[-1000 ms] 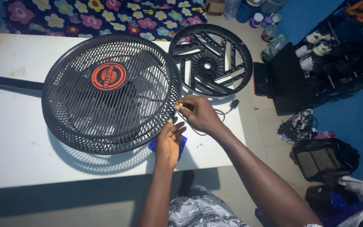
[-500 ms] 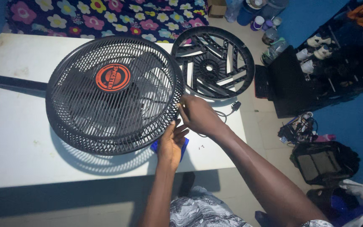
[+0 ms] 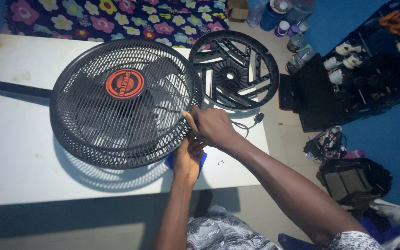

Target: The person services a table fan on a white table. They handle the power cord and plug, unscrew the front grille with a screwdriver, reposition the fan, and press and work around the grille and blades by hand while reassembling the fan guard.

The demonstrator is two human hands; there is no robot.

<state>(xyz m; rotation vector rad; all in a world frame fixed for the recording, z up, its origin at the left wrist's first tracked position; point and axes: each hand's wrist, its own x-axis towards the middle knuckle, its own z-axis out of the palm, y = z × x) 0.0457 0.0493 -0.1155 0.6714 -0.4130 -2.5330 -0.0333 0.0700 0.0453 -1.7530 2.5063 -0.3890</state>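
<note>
My right hand [image 3: 211, 127] is clenched on the rim of the black fan guard [image 3: 121, 104] at its near right edge, fingers hooked into the mesh. My left hand [image 3: 188, 155] lies just below it, pressed against the same edge over a blue object [image 3: 201, 162] on the bench [image 3: 19, 157]; I cannot tell whether it grips anything. To do this well, in my judgement, both hands should work the one spot on the rim, pressing evenly so the mesh does not bend. The guard rests on the white bench, face up, its red round badge [image 3: 124, 84] pointing toward the ceiling; being round it has no long axis, though a dark bar [image 3: 10, 88] extends from it leftward. A second black grille [image 3: 234, 70] lies just beside it to the upper right, with a black cable [image 3: 248, 122] near my right wrist.
</note>
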